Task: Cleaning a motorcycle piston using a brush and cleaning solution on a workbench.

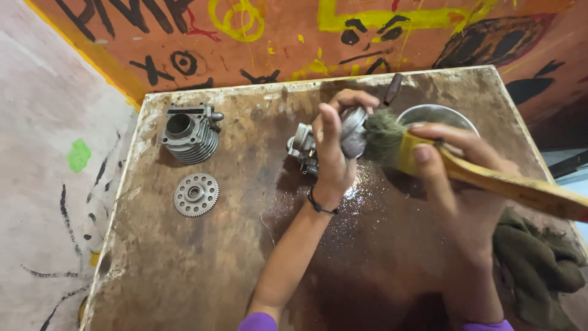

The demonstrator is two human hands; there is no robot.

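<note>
Gripping a small grey metal engine part (pixel 352 132) above the middle of the stained brown tabletop (pixel 202 270), the left hand (pixel 334 153) has its fingers (pixel 352 98) curled over the top of the piece and its thumb pressed along the near side, so the fingers are clamped on it. A second cluster of grey metal (pixel 302 147) shows just left of that hand, touching or joined to the held piece; which of the two cannot be told. The right hand (pixel 453 165) has its fingers closed around the yellow wooden handle of a wide paintbrush (pixel 490 181), and the brush's dull greenish bristles (pixel 383 138) press against the right side of the held part. The handle runs off toward the right edge of the scene.

Just behind the brush, at the far right of the tabletop, sits a round metal bowl (pixel 436 113), partly hidden by the right hand. A dark short rod-like handle (pixel 392 89) lies at the far edge, near the left hand's fingertips. Wet speckles glisten on the tabletop below the left wrist.

At the far left stands a finned grey metal engine cylinder (pixel 190 132), and nearer, just below it, lies a flat toothed metal gear wheel (pixel 195 194). A crumpled olive-green cloth (pixel 539 263) rests at the near right edge.
</note>
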